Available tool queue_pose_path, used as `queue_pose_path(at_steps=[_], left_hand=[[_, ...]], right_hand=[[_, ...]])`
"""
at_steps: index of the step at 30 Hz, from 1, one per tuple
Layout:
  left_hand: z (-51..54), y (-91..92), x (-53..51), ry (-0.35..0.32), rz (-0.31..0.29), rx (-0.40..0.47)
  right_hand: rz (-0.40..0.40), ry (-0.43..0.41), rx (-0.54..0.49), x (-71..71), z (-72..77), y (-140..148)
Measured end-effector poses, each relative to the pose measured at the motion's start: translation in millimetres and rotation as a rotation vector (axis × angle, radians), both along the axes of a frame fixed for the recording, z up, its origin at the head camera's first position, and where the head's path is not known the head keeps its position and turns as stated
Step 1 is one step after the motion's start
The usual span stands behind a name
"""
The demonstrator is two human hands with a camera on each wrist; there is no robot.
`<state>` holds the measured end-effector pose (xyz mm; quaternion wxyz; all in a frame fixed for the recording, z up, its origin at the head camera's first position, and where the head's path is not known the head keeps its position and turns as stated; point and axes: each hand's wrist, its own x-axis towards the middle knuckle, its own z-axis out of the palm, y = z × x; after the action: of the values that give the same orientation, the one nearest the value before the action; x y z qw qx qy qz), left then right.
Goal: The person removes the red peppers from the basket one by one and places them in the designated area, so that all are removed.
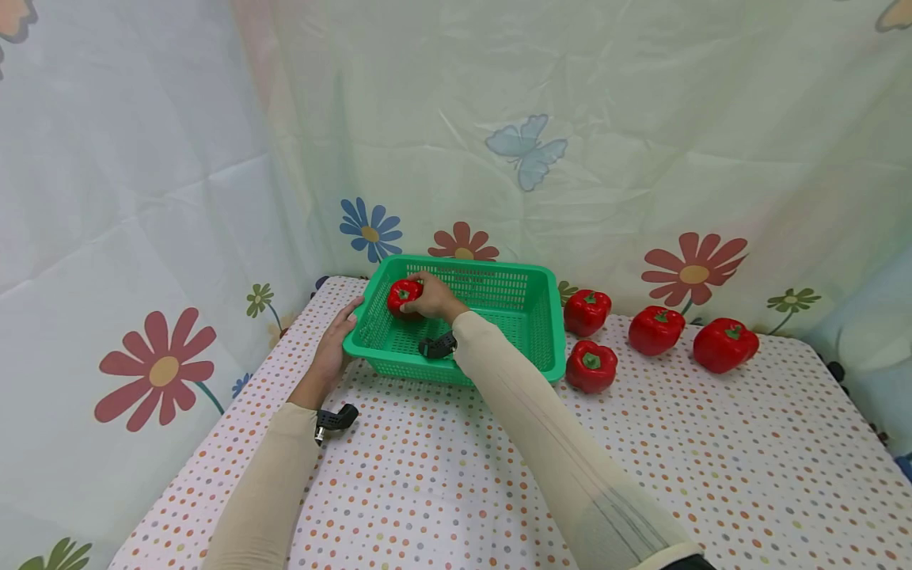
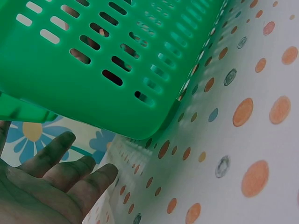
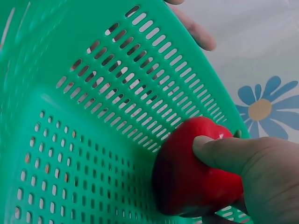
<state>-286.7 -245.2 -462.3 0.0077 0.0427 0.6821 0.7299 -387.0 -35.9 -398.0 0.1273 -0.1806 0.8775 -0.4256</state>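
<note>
A green perforated plastic basket (image 1: 456,368) stands on the table. Inside it, near the left wall, my right hand (image 1: 435,297) grips a red bell pepper (image 1: 403,294). The thumb presses on the pepper's side in the right wrist view, where the pepper (image 3: 196,172) is close to the basket's slotted wall (image 3: 126,79). My left hand (image 1: 333,348) is at the basket's left end, by the rim. Its fingers (image 2: 88,182) look loosely extended outside the basket in the left wrist view, and its thumb is hidden there.
Right of the basket lie several more red bell peppers: one by its back right corner (image 1: 587,312), one in front (image 1: 591,366), and others farther right (image 1: 655,330). The dotted tablecloth (image 1: 427,467) covers the table. Flowered curtains (image 1: 427,119) hang behind and to the left.
</note>
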Motion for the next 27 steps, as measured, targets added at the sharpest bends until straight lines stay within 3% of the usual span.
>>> queue_pose_path(at_steps=[9,19,22,27], left_hand=[[-1.5,-4.6,3.1,0.008,0.013,0.006],[-0.1,-2.0,1.9,-0.020,-0.006,0.006],[3.9,-0.9,2.1,-0.025,-0.013,0.012],[18.5,3.1,10.8,-0.034,-0.018,0.002]], right_hand=[[0.035,0.048,0.038,2.2,0.8,-0.7],[-0.007,0.040,-0.077,8.3,8.0,17.5],[-0.013,0.026,-0.107,11.7,13.5,25.7],[-0.012,-0.006,-0.145,16.9,20.4,35.8]])
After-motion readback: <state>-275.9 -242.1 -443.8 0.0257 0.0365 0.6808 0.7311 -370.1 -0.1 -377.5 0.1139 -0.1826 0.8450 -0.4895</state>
